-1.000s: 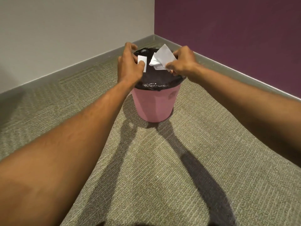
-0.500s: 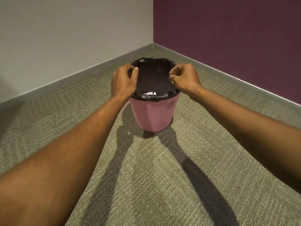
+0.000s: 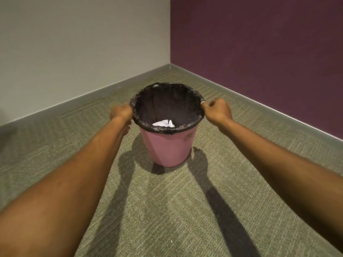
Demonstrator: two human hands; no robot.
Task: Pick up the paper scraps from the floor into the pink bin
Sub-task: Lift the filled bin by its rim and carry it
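Observation:
The pink bin [image 3: 169, 146] stands on the carpet near the room's corner, lined with a black bag [image 3: 185, 104] folded over its rim. White paper scraps [image 3: 163, 123] lie at the bottom inside it. My left hand [image 3: 120, 113] is at the left side of the rim, blurred, with its fingers curled and nothing visible in it. At the right side of the rim is my right hand [image 3: 218, 109], loosely fisted, its thumb tip touching the bag's edge. Neither hand holds paper.
Green-grey carpet [image 3: 167, 210] covers the floor, with a tiny white speck [image 3: 171, 246] near the bottom of the view. A grey wall [image 3: 74, 43] on the left and a purple wall [image 3: 259, 43] on the right meet behind the bin.
Both hands let the paper scraps go into the bin, then moved apart from above the opening to the left and right sides of the rim. The view has pulled back.

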